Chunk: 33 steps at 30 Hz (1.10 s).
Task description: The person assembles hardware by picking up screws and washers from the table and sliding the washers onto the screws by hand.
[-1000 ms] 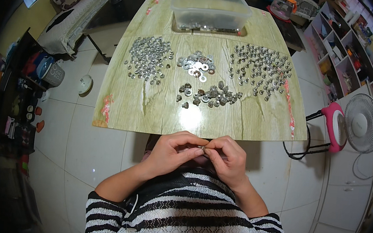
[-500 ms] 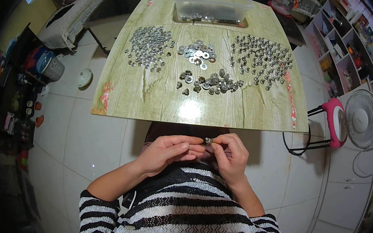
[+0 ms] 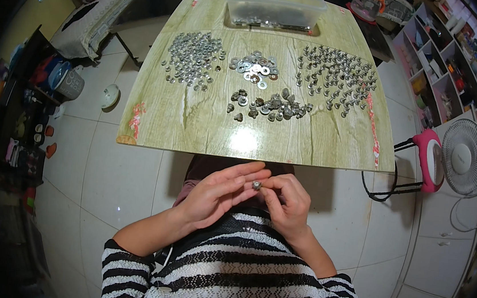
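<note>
Both hands meet near the body, below the table's [image 3: 194, 127] near edge. Right hand [image 3: 288, 202] — fingertips pinched on a small metal nut [image 3: 256, 185]; left hand [image 3: 220, 193] — fingers extended, touching it. On the table: nuts [image 3: 192, 58] far left, washers [image 3: 255, 69] centre, bolts [image 3: 335, 72] right, tub [image 3: 274, 3] farthest.

Clear plastic tub [image 3: 274, 2] at the table's [image 3: 194, 127] far edge, seemingly unlabelled.

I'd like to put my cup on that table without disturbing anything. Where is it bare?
The near strip of the green table, between its front edge and the dark nut pile, is bare, as are both near corners. Crowded: left pile of small parts, washers, bolts on the right, and the clear plastic tub at the far edge.
</note>
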Each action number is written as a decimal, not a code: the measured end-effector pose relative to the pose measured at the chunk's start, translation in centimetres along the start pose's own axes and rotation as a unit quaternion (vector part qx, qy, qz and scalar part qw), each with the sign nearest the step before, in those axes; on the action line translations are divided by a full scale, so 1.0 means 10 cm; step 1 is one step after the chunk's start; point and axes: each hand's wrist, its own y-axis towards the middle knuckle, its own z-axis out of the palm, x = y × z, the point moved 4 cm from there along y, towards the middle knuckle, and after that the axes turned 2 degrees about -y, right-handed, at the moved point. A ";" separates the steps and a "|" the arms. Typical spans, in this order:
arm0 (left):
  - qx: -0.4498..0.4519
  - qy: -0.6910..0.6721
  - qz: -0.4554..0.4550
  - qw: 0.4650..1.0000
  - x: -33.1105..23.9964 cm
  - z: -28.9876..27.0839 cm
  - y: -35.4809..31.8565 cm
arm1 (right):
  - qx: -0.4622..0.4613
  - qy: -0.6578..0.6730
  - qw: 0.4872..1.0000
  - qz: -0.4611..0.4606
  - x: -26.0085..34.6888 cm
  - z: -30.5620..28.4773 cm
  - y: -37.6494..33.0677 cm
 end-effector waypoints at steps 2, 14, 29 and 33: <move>0.021 -0.002 -0.018 1.000 0.03 -0.01 -0.03 | -0.009 -0.010 1.000 0.013 -0.01 -0.06 0.01; 0.006 -0.062 -0.032 0.998 0.08 -0.10 -0.02 | -0.003 -0.051 0.999 0.016 -0.02 -0.06 0.01; 0.016 -0.106 -0.022 0.994 0.12 -0.06 0.02 | 0.021 -0.043 0.999 -0.022 0.01 0.01 0.01; 0.000 -0.088 -0.033 0.996 0.13 -0.10 0.00 | 0.014 -0.067 0.998 -0.012 0.00 -0.05 0.02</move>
